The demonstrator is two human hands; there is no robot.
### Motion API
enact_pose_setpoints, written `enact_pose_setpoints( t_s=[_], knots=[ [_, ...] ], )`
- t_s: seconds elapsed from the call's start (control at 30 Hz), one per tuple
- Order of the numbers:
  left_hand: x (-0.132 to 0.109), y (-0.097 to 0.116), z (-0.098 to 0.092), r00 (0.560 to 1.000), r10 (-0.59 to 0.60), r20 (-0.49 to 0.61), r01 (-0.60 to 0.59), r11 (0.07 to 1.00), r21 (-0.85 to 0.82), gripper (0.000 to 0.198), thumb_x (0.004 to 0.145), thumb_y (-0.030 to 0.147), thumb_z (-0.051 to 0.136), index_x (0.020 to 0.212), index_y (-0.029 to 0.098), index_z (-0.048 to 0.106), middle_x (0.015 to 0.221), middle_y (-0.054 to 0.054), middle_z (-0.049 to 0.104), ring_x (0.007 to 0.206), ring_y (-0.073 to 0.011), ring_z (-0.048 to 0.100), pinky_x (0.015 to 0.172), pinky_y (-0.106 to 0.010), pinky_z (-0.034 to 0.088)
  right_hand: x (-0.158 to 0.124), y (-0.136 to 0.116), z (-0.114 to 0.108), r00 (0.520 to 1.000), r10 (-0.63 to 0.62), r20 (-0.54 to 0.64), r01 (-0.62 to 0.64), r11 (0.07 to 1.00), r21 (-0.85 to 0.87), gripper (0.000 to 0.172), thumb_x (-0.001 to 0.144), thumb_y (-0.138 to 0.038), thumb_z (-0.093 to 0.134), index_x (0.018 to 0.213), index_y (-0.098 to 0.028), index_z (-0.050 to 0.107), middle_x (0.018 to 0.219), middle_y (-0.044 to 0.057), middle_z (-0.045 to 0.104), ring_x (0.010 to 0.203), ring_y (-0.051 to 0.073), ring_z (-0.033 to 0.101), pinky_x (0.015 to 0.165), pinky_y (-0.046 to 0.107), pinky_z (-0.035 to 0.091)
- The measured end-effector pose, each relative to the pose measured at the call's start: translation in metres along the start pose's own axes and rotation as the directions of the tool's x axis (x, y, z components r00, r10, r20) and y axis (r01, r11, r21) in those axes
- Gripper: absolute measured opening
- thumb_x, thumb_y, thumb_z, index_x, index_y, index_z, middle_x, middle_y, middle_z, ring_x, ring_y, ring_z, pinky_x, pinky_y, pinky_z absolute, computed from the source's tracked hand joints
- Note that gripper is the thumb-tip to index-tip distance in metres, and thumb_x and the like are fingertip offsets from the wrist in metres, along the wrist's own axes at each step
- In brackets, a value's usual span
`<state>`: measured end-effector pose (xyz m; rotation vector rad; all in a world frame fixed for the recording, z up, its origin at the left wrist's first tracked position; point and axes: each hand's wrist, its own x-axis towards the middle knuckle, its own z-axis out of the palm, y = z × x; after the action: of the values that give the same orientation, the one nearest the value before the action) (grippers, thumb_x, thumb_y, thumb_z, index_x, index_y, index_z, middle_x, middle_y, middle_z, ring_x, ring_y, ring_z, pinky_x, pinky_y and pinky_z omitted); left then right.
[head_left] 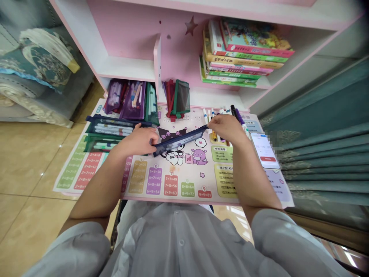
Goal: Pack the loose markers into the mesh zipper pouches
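Note:
A dark blue zippered mesh pencil pouch (181,141) stretches slantwise between my two hands above the printed desk mat (173,181). My left hand (143,139) pinches its lower left end. At the upper right end, the fingers of my right hand (226,127) are closed on the zipper corner. Something pale, like pens, shows through the mesh. To the left, another blue pouch with markers (112,127) lies over a green pouch (99,144), partly behind my left hand. Several loose markers (213,115) lie beside and beyond my right hand.
Filled purple pouches (134,100) and a green one stand at the desk's back left. Flat red and green pouches (181,98) lean at the back middle. Stacked books (239,57) fill the right shelf. A phone (264,151) lies at the right edge, near a curtain (317,154).

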<state>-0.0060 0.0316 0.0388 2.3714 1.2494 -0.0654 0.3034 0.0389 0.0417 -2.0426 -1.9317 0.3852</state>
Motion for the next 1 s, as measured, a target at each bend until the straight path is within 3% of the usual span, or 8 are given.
enact_pose_setpoints(
  t_s=[0.33,0.43,0.53,0.73,1.0],
  knots=[
    [0.000,0.005,0.001,0.997,-0.003,-0.079,0.003,1.000,-0.006,0.011,0.068,0.017,0.061,0.063,0.018,0.051,0.096,-0.001,0.070,0.110,-0.0272,0.064,0.118,-0.063,0.018,-0.003,0.000,-0.003,1.000,0.016,0.012,-0.017,0.994,0.106,0.008,0.074,-0.026,0.062,0.077,-0.021,0.067,0.087,0.006,0.074,0.079,0.022,0.065,0.075,0.037,0.053],
    [0.001,0.003,0.003,0.995,-0.005,-0.097,0.004,1.000,-0.015,0.012,0.067,0.016,0.062,0.062,0.018,0.051,0.103,-0.002,0.071,0.122,-0.0299,0.059,0.119,-0.063,0.016,-0.003,0.002,-0.006,0.997,0.037,0.063,-0.044,0.992,0.117,0.025,0.072,-0.023,0.065,0.096,-0.020,0.070,0.093,0.005,0.075,0.075,0.019,0.064,0.070,0.034,0.052],
    [0.002,0.002,0.004,0.993,-0.013,-0.118,0.011,1.000,-0.014,0.011,0.067,0.016,0.062,0.062,0.018,0.052,0.106,-0.002,0.071,0.126,-0.0309,0.057,0.120,-0.063,0.015,-0.001,0.004,-0.005,0.988,-0.010,0.154,0.004,0.999,0.035,0.038,0.071,-0.022,0.067,0.109,-0.023,0.070,0.104,0.005,0.074,0.077,0.019,0.064,0.068,0.031,0.050],
    [0.002,0.006,0.002,0.991,-0.054,-0.120,0.052,0.999,-0.015,0.008,0.068,0.014,0.066,0.066,0.019,0.059,0.119,-0.005,0.072,0.138,-0.0357,0.049,0.119,-0.068,0.014,0.005,0.004,0.007,0.980,-0.042,0.193,0.076,0.982,-0.174,0.026,0.075,-0.019,0.065,0.099,-0.026,0.074,0.109,0.005,0.073,0.103,0.026,0.063,0.078,0.034,0.046],
    [0.006,0.009,0.004,0.991,-0.077,-0.109,0.077,0.997,-0.004,0.007,0.072,0.023,0.070,0.066,0.021,0.066,0.129,-0.007,0.070,0.141,-0.0386,0.045,0.119,-0.072,0.009,0.006,0.001,0.005,0.986,-0.016,0.167,0.042,0.987,-0.155,0.019,0.074,-0.017,0.068,0.088,-0.026,0.077,0.104,0.004,0.075,0.101,0.028,0.063,0.078,0.038,0.044]
  ],
)
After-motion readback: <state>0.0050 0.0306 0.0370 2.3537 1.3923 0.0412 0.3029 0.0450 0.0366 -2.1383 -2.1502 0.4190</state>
